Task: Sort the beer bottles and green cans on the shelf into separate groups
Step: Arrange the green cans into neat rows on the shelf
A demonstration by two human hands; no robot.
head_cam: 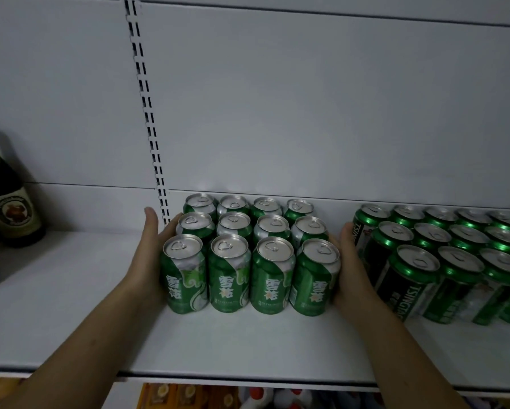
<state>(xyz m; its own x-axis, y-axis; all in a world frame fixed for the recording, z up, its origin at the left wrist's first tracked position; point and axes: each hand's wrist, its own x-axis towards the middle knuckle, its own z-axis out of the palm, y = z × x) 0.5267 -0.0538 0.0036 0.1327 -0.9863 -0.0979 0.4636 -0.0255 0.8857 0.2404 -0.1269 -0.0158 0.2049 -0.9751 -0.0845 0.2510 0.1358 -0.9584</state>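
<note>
**Cans squared into a block, bottles apart at the left**

Sorting looks close to finished, judging by how things lie on the shelf (pixel 247 343). The green Snow cans (pixel 230 270) stand upright in one tight block at the middle. There are four across and three deep, so twelve in all, each touching its neighbours. The left hand (pixel 150 258) lies flat against the block's left side, fingers straight and together and the palm on the nearest left can. The right hand (pixel 351 261) mirrors it on the right side, fingers straight along the cans. Neither hand curls round a single can. Together they seem to be pressing the block from both sides to square it or slide it.

To the right, past a gap filled by the right hand, stand the Tsingtao cans (pixel 442 261), also green-rimmed, in three rows. At least twelve tops show, but the group runs off the right edge, so the full count cannot be told.

The dark beer bottles (pixel 13 214) stand well apart at the far left, with bare shelf between them and the cans. At least two are visible, cut by the frame edge.

What seems left is a final straightening of the middle block. It may also need closing toward one neighbouring group, if the cans are meant to form a single group.
</note>
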